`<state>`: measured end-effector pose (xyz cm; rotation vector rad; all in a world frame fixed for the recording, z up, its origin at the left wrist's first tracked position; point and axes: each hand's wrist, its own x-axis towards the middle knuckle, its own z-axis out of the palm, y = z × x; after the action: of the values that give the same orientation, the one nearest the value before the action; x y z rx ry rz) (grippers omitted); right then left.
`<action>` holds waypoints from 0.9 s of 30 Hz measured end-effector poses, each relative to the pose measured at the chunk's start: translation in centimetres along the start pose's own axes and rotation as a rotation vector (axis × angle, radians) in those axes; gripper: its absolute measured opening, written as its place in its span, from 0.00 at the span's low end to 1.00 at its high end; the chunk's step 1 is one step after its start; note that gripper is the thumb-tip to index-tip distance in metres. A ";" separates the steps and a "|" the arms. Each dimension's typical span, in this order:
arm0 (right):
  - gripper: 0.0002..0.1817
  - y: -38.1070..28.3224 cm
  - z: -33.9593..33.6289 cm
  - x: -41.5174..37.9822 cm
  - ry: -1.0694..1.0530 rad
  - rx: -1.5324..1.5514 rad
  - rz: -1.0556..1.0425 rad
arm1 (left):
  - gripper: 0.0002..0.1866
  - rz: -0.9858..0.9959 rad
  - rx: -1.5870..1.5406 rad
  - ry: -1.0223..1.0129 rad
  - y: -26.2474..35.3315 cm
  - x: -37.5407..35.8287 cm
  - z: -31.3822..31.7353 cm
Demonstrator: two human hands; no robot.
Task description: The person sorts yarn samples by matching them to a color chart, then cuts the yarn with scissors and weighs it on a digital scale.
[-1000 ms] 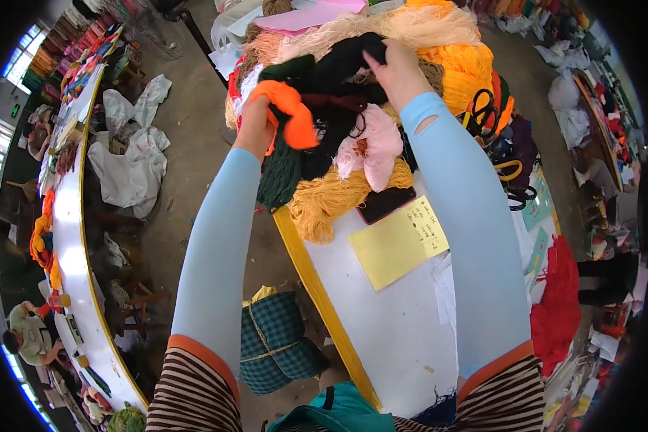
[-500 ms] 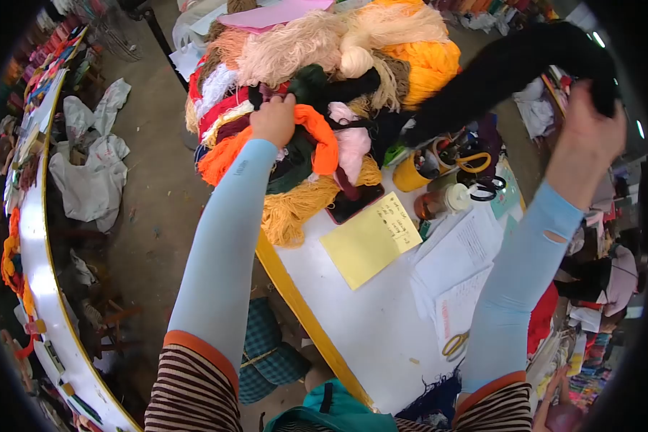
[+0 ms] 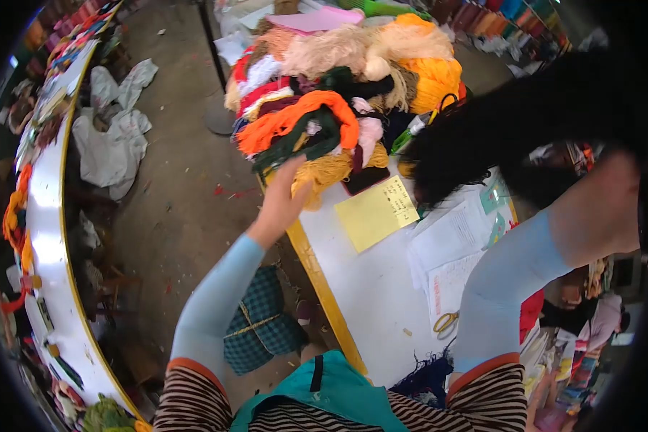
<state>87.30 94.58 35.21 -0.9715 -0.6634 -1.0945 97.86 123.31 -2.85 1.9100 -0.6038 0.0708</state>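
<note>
My right hand (image 3: 606, 196), at the right edge of the head view, grips a long black yarn hank (image 3: 511, 126) that hangs over the right side of the table. Its fingers are partly hidden by shadow and the view's edge. My left hand (image 3: 279, 204) is open and holds nothing, its fingers stretched beside golden-yellow yarn (image 3: 322, 176) at the near side of a yarn heap. An orange hank (image 3: 288, 121) lies looped over dark green yarn (image 3: 266, 157). Above them are peach yarn (image 3: 327, 52) and bright yellow-orange yarn (image 3: 439, 83).
A yellow note (image 3: 376, 214), white papers (image 3: 450, 234) and scissors (image 3: 446, 325) lie on the white table (image 3: 353, 302). A dark phone (image 3: 367, 179) sits by the heap. Navy yarn (image 3: 423, 380) lies at the near edge. Another long table (image 3: 45, 237) stands left, with white plastic bags (image 3: 111, 151) on the floor.
My left hand has left the heap's dark yarn and drawn back toward me. My right hand has moved lower and farther right, and the black hank now spreads nearer the camera, covering the cups.
</note>
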 end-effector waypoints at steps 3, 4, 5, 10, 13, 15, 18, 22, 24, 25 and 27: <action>0.11 -1.3 4.8 -7.3 -0.015 0.105 0.144 | 0.34 -0.114 -0.281 0.086 8.3 -9.6 -5.6; 0.12 -1.8 6.9 -10.2 -0.022 0.138 0.203 | 0.35 -0.082 -0.325 0.130 11.0 -12.7 -7.9; 0.13 -2.4 9.2 -13.1 -0.038 0.168 0.267 | 0.38 0.004 -0.340 0.168 13.2 -15.5 -10.2; 0.13 -8.9 24.2 -29.2 -0.399 0.116 0.694 | 0.65 0.181 -0.172 0.030 22.0 -29.3 -19.2; 0.06 -14.9 32.6 -37.8 -0.509 0.190 0.754 | 0.35 -0.131 -0.468 0.062 25.1 -43.2 -20.6; 0.05 -18.8 37.3 -43.7 -0.461 0.323 0.945 | 0.20 -0.235 -0.787 0.266 27.3 -53.6 -21.4; 0.12 -24.5 43.0 -54.1 -0.664 0.322 1.231 | 0.12 -0.477 -0.866 0.484 32.0 -69.4 -24.1; 0.15 -34.7 51.4 -69.0 -1.012 0.307 1.605 | 0.14 -0.674 -0.735 0.973 37.3 -88.5 -25.8; 0.16 -40.8 54.8 -74.8 -1.170 0.323 1.637 | 0.14 -0.812 -0.602 1.219 38.4 -96.8 -25.5; 0.17 -43.9 56.6 -76.9 -1.316 0.402 1.635 | 0.13 -0.805 -0.532 1.367 39.0 -100.5 -25.6; 0.19 -50.7 60.4 -79.5 -1.601 0.598 1.585 | 0.16 -0.862 -0.167 1.614 40.5 -107.2 -25.8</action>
<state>13.29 175.14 11.20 -1.2191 -0.9673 1.4185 -7.37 174.46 7.92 1.2245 1.2170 0.8423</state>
